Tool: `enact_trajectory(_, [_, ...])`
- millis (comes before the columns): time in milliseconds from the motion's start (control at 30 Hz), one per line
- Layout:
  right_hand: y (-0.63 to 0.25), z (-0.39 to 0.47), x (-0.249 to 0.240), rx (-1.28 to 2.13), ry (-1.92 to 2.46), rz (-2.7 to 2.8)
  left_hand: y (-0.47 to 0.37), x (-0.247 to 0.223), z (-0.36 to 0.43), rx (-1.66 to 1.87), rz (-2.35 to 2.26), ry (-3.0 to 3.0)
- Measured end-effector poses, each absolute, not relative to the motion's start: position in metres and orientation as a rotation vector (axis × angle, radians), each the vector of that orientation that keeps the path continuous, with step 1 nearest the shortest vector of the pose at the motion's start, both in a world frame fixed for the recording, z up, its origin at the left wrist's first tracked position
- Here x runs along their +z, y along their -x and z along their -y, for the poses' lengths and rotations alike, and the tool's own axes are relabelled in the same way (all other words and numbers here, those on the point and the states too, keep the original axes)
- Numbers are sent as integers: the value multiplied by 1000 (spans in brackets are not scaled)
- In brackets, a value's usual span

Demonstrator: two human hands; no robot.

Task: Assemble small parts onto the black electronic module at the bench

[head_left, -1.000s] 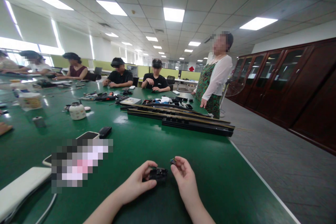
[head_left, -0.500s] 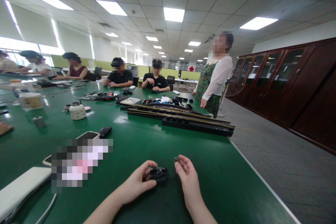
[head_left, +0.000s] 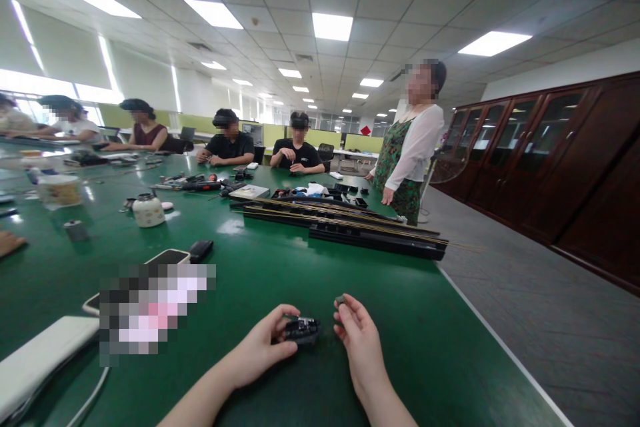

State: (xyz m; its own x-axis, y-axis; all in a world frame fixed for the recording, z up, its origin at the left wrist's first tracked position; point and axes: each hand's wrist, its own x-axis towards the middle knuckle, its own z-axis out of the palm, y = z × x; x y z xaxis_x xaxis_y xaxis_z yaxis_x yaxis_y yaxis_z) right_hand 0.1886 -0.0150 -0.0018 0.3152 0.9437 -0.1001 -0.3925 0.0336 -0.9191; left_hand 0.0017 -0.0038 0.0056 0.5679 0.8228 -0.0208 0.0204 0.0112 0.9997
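A small black part [head_left: 303, 331] with a shiny top is held between the thumb and fingers of my left hand [head_left: 265, 349], just over the green table [head_left: 240, 293]. To its right, my right hand [head_left: 359, 340] pinches a tiny greyish piece [head_left: 341, 299] at its fingertips. The two hands are apart, with a short gap between the black part and the right fingers. Fine detail on both pieces is too small to make out.
Long black rails [head_left: 375, 240] with thin brass-coloured rods lie across the table ahead. A phone [head_left: 167, 257], a white device [head_left: 45, 353] and a round jar [head_left: 149, 211] stand at the left. A person [head_left: 413, 140] stands beyond the rails; others sit around the table.
The fingers of my right hand have shifted slightly, and the tiny piece has turned and sits a little higher and further right. My left hand keeps its hold on the black part.
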Motion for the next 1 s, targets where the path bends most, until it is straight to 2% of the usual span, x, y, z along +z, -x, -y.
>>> enact_trajectory(533, [-188,19,6,1335,1009,538,2,-4,2,753,-727,-1429])
enact_trajectory(1000, [-180,31,10,773,1170,1467,1,0,4,764,-744,-1444])
